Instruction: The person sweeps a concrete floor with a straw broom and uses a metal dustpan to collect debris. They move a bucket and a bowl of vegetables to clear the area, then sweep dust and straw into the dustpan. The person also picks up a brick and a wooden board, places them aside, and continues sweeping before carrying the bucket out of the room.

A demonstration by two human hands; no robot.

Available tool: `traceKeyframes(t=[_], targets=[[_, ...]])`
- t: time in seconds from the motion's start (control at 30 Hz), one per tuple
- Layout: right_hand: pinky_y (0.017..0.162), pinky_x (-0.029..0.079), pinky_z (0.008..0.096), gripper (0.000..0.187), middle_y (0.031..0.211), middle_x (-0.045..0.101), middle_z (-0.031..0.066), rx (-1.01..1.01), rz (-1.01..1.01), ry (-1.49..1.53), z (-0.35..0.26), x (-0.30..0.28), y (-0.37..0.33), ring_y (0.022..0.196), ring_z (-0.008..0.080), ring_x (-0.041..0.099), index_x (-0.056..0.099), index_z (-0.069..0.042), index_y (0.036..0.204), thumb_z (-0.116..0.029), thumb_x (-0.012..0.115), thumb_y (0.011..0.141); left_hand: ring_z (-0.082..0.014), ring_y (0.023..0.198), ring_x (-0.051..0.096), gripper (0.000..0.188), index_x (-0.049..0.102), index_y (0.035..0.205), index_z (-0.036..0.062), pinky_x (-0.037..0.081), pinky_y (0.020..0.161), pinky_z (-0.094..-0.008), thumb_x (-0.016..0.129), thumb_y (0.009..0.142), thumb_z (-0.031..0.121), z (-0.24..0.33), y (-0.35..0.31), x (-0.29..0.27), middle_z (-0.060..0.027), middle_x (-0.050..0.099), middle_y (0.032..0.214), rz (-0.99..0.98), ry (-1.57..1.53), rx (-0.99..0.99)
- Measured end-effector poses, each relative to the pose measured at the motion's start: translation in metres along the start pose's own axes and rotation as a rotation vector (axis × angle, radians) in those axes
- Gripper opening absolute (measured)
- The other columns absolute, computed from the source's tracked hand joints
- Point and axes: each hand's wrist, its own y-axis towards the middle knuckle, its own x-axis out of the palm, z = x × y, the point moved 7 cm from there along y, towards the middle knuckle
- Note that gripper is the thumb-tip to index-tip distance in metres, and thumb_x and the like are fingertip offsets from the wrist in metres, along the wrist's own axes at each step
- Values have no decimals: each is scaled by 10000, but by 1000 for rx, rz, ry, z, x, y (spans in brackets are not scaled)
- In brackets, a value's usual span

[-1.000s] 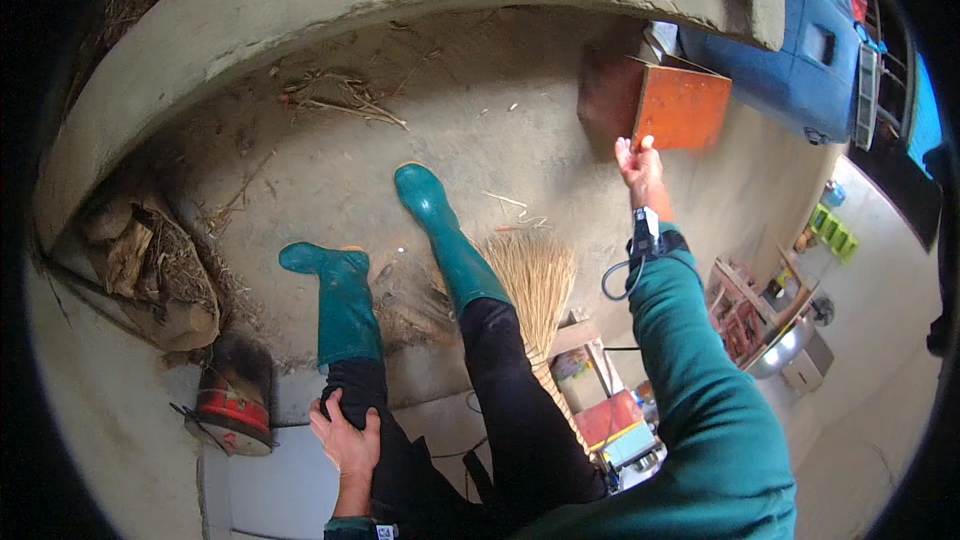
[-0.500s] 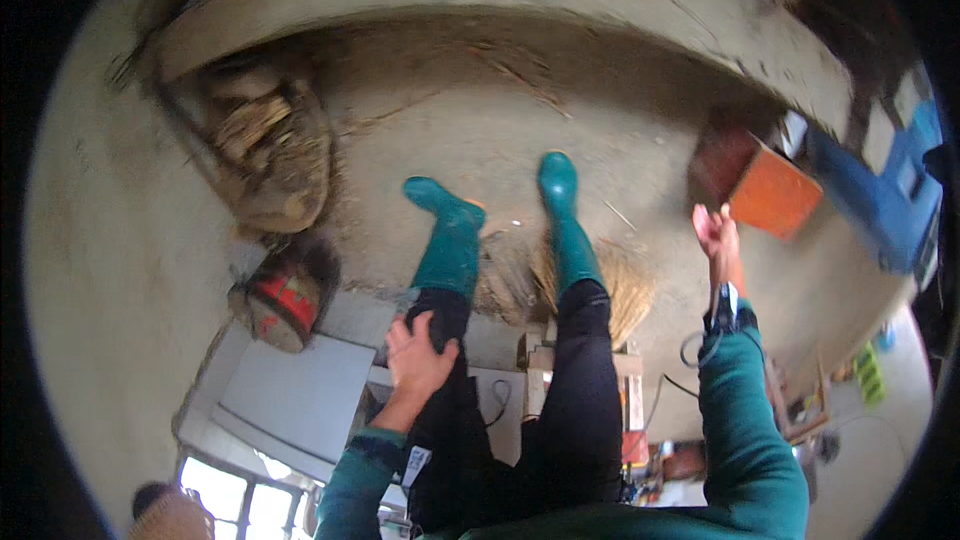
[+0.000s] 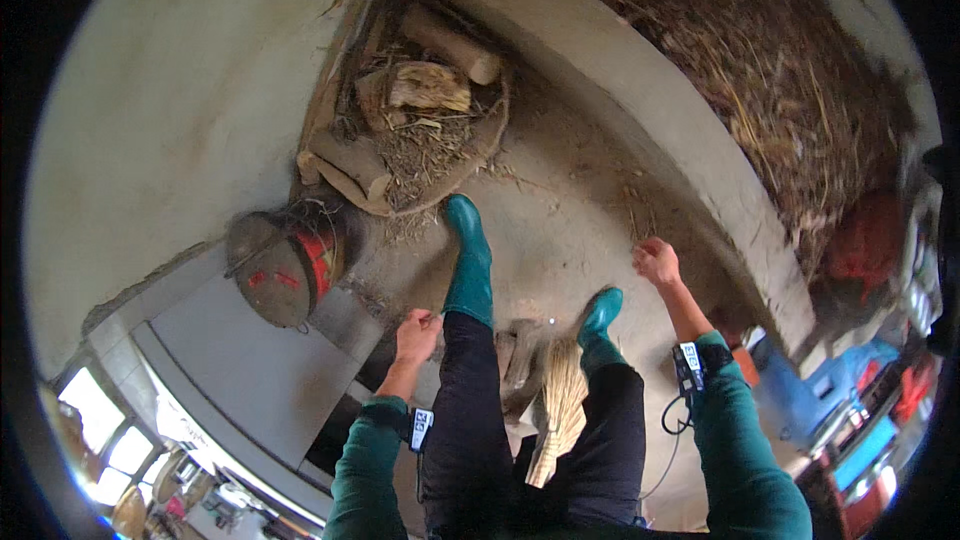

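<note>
My left hand (image 3: pixel 417 336) hangs beside my left thigh, its fingers loosely bent and nothing visible in them. Out in front on the right, my right hand (image 3: pixel 656 260) is held above the floor, fingers slightly curled and empty. A shallow basket-like scoop (image 3: pixel 492 140) lies ahead of my left boot (image 3: pixel 468 260), against the wall. It holds split firewood (image 3: pixel 430 86), a thick log (image 3: pixel 450 43) and dry twigs. My right boot (image 3: pixel 601 314) is farther back. A straw broom (image 3: pixel 562 400) shows between my legs.
A dark bucket (image 3: pixel 268 285) with red patches stands left of my left hand. Beside it is a grey-topped counter (image 3: pixel 250 370). A low curved ledge (image 3: pixel 690 120) runs along the right, with heaped dry straw (image 3: pixel 770 70) behind it. Blue plastic items (image 3: pixel 810 380) sit lower right.
My view has turned left, and the scoop of firewood now sits nearer and more central. My left leg has stepped forward. My left hand has left the thigh, and both hands' fingers are more curled.
</note>
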Motion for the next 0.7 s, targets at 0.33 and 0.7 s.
traceKeyframes(t=[0.33, 0.7], targets=[[725, 524, 428, 256, 882, 684, 197, -653, 23, -499, -512, 229, 155, 825, 363, 669, 688, -58, 961, -272, 608, 845, -332, 837, 628, 273, 604, 938, 56, 495, 752, -416, 596, 830, 307, -84, 71, -16, -134, 652, 870, -5, -495, 9], [916, 434, 430, 423, 1155, 574, 118, -107, -78, 428, -606, 340, 244, 1093, 272, 513, 587, -56, 1161, -149, 721, 771, -155, 678, 623, 233, 609, 973, -12, 527, 609, -281, 568, 929, 213, -110, -42, 9, -69, 649, 837, -173, -1210, -539]])
